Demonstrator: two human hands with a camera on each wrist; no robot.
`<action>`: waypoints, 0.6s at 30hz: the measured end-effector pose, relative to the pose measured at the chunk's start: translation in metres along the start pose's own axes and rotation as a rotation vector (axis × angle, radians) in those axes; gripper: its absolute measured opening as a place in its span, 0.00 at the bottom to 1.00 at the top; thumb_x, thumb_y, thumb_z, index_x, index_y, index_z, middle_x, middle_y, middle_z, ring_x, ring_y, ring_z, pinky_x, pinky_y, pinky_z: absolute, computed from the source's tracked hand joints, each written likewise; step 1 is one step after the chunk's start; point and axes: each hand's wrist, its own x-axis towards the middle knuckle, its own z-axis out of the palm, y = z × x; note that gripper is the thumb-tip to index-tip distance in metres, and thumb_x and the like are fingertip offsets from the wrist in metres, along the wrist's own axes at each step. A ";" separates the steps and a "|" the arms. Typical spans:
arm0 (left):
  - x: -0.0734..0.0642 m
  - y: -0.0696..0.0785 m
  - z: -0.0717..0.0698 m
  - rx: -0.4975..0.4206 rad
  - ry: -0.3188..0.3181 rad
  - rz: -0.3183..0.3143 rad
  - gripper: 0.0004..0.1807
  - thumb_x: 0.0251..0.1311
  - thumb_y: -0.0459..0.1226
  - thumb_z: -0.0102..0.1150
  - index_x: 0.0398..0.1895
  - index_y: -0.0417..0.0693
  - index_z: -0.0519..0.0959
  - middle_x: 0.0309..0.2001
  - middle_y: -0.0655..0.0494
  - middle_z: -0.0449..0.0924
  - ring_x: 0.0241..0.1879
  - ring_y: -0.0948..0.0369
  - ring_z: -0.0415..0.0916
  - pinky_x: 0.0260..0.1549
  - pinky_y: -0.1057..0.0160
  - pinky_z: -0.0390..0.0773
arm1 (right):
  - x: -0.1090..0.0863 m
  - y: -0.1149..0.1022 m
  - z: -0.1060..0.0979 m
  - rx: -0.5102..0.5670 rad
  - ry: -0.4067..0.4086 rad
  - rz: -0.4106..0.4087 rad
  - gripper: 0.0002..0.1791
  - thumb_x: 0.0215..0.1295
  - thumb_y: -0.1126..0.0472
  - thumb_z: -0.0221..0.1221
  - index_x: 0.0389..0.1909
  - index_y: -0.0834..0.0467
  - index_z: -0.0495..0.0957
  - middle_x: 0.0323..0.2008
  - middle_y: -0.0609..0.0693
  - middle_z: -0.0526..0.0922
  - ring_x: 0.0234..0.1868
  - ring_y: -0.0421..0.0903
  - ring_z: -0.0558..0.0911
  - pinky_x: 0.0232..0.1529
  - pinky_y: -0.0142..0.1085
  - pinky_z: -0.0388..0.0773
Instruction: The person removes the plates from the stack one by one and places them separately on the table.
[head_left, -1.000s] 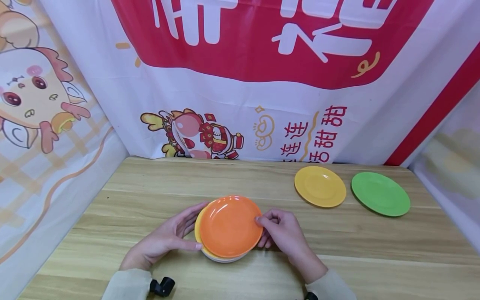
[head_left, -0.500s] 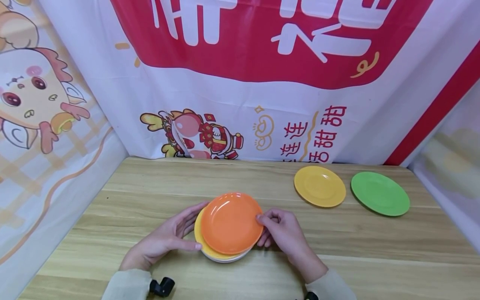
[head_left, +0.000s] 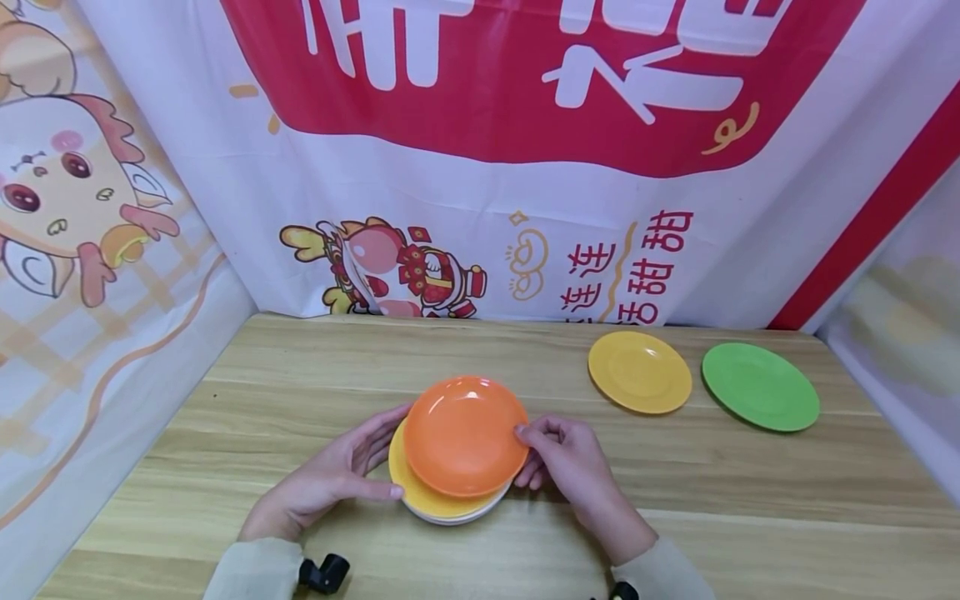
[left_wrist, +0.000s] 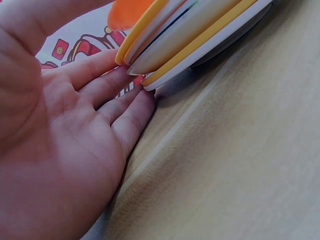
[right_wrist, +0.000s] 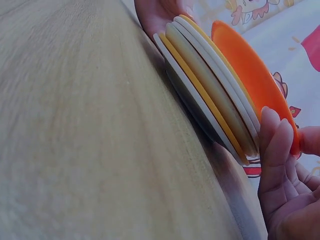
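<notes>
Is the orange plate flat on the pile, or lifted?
The orange plate is at least partly lifted: the right hand pinches its rim, and the right wrist view shows a gap beneath it.

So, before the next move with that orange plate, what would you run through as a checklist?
1. Right hand has hold of the orange plate: ok, it pinches the rim.
2. Left hand touches the stack: ok, its fingers meet the edge.
3. Orange plate fully free of the stack: cannot tell, part of its underside is hidden.
4. Room for another plate between the loose yellow plate and the green plate: not ok, only a narrow gap.
5. Sleeves away from the plates: ok, both end well short of them.
</notes>
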 end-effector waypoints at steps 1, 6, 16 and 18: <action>0.000 0.000 0.000 -0.001 0.001 -0.002 0.56 0.59 0.31 0.78 0.87 0.52 0.54 0.89 0.52 0.49 0.88 0.44 0.43 0.86 0.43 0.45 | 0.000 0.000 0.000 0.004 0.004 0.004 0.14 0.74 0.55 0.66 0.42 0.63 0.83 0.21 0.52 0.85 0.20 0.44 0.84 0.22 0.32 0.83; 0.000 0.000 0.000 -0.001 0.009 -0.007 0.56 0.59 0.31 0.78 0.87 0.52 0.55 0.89 0.53 0.49 0.88 0.45 0.44 0.86 0.44 0.46 | 0.000 -0.002 0.000 0.015 0.022 0.021 0.13 0.75 0.54 0.66 0.42 0.62 0.83 0.22 0.52 0.85 0.21 0.45 0.85 0.23 0.32 0.83; 0.000 0.000 0.000 -0.001 0.007 0.001 0.56 0.58 0.31 0.78 0.87 0.52 0.55 0.89 0.54 0.49 0.88 0.45 0.44 0.86 0.45 0.47 | 0.000 -0.003 -0.001 0.044 0.061 0.030 0.13 0.75 0.56 0.65 0.44 0.63 0.83 0.25 0.54 0.86 0.23 0.46 0.86 0.24 0.32 0.84; 0.000 0.000 0.000 -0.001 0.006 0.005 0.56 0.59 0.31 0.77 0.87 0.52 0.55 0.89 0.54 0.49 0.88 0.45 0.44 0.86 0.53 0.52 | 0.000 -0.003 -0.001 0.052 0.064 0.028 0.13 0.75 0.56 0.65 0.45 0.64 0.83 0.25 0.54 0.86 0.23 0.46 0.86 0.24 0.32 0.84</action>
